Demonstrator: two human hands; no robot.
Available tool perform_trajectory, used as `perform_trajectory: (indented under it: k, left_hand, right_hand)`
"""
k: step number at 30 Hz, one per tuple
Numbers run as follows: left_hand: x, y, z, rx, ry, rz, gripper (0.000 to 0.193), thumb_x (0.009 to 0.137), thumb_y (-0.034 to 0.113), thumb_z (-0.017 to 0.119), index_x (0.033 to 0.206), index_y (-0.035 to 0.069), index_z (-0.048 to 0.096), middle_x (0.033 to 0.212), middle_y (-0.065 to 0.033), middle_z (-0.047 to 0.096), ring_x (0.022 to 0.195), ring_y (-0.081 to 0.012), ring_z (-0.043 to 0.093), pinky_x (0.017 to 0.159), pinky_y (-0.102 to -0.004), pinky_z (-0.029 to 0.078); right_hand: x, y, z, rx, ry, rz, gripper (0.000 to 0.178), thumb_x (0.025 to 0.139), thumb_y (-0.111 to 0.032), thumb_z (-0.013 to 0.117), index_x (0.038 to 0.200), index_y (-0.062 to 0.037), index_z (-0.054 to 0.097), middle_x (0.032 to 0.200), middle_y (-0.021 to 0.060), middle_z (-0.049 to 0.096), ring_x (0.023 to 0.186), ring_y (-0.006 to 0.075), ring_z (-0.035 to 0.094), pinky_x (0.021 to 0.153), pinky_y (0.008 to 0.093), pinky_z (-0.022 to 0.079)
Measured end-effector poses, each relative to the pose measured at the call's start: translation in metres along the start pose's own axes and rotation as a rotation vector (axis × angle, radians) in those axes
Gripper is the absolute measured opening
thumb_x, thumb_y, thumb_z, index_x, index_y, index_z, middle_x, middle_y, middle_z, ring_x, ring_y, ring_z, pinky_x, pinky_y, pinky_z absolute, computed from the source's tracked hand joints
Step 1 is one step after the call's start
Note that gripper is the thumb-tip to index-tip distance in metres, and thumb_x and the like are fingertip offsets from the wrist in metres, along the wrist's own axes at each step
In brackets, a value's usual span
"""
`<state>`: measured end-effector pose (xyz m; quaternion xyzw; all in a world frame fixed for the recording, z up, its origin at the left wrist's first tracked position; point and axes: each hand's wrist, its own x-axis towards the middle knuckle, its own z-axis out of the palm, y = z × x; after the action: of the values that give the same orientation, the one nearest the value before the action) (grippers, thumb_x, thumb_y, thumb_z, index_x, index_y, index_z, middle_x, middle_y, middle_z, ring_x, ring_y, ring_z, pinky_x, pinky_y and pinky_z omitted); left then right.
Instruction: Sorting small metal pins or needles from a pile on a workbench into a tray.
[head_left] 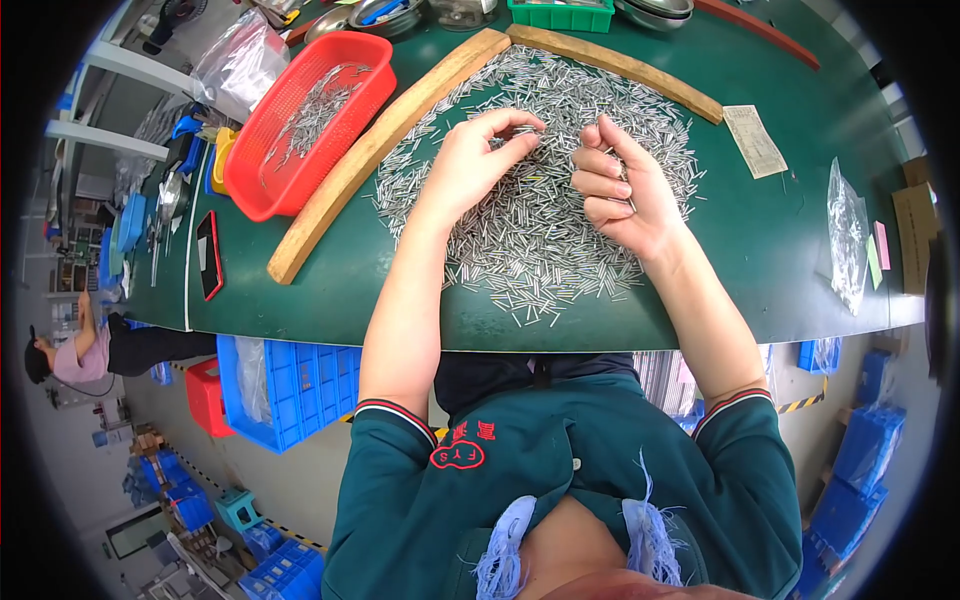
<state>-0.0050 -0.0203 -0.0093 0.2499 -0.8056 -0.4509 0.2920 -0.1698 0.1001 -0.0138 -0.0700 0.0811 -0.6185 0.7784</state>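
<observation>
A broad heap of short silver metal pins [530,235] covers the middle of the green table. Over its upper part is my left hand [470,165], its thumb and fingertips bent close together in a pinch. Whatever is between those tips is too small to make out. To its right, my right hand [625,190] is curled above the same heap, thumb raised against the index finger. Slivers of metal pins show between its folded fingers. The two hands are apart from each other.
Two wooden bars [385,150] border the heap at the left and far side. Left of them sits a red basket [262,150] with pins, beside a phone [209,255]. A paper slip [754,140] and plastic bag [847,240] lie right. A person [90,350] stands far left.
</observation>
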Motion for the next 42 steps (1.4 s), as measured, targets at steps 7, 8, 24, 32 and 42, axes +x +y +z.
perform_trajectory:
  k: [7,8,24,32,42]
  left_hand:
    - [-0.002,0.007,0.002,-0.42,0.057,-0.054,0.024,0.093,0.014,0.059,0.111,0.001,0.066,0.099,-0.0053,0.069,0.091,-0.0109,0.061,0.086,-0.0255,0.047]
    - [-0.002,0.006,0.001,-0.42,0.056,-0.054,0.024,0.093,0.014,0.059,0.111,0.001,0.066,0.099,-0.0053,0.069,0.091,-0.0109,0.061,0.086,-0.0255,0.047]
    - [-0.004,0.007,0.001,-0.589,-0.028,-0.106,0.024,0.096,0.018,0.055,0.111,0.003,0.065,0.11,-0.0082,0.066,0.102,-0.0133,0.059,0.087,-0.0272,0.046]
    - [-0.009,0.017,0.021,0.015,0.099,0.263,0.018,0.088,0.01,0.061,0.103,0.006,0.07,0.107,-0.0066,0.066,0.102,-0.0201,0.061,0.091,-0.0324,0.047]
    - [-0.015,0.02,0.031,0.252,0.136,0.385,0.036,0.088,0.017,0.062,0.122,0.008,0.06,0.099,-0.0092,0.065,0.088,-0.0255,0.063,0.079,-0.0352,0.048]
  right_hand:
    - [-0.003,0.01,0.016,-0.36,0.296,-0.028,0.033,0.099,-0.032,0.049,0.11,-0.0024,0.056,0.069,-0.0055,0.04,0.051,0.0007,0.032,0.038,0.0145,0.022]
    - [-0.003,0.011,0.018,-0.4,0.319,-0.041,0.034,0.099,-0.032,0.049,0.112,-0.0013,0.056,0.07,-0.0056,0.04,0.052,0.0006,0.032,0.039,0.0145,0.022]
    - [-0.003,0.015,0.028,-0.588,0.369,-0.118,0.034,0.098,-0.033,0.05,0.109,-0.0015,0.058,0.068,-0.0077,0.037,0.052,-0.0009,0.029,0.039,0.0142,0.021]
    - [-0.001,0.02,0.013,-0.846,0.407,-0.243,0.025,0.093,-0.032,0.06,0.09,-0.0075,0.063,0.066,-0.0077,0.044,0.05,-0.0001,0.032,0.042,0.0162,0.022]
    - [-0.003,0.014,0.014,-0.713,0.385,-0.185,0.029,0.095,-0.031,0.059,0.075,-0.01,0.054,0.064,-0.0074,0.043,0.049,0.0001,0.032,0.04,0.0161,0.019]
